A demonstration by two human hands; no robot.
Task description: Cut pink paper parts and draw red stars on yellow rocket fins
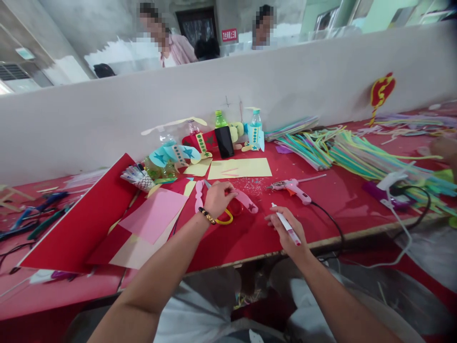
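Marker [288,229] and scissors [224,218] at hand, red table [342,209]
Right hand [284,229] pinches the white marker between thumb and fingers; left hand [220,199] curls over the yellow-handled scissors, grip hidden. Pink foam piece [247,201] just beside it at 2 o'clock; pink glue gun [291,189] at 1 o'clock; plastic bottles [256,121] farther off at 12, before a white wall [107,124].

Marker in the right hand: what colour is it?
The marker in the right hand is white with a pink end; it shows best in the head view.
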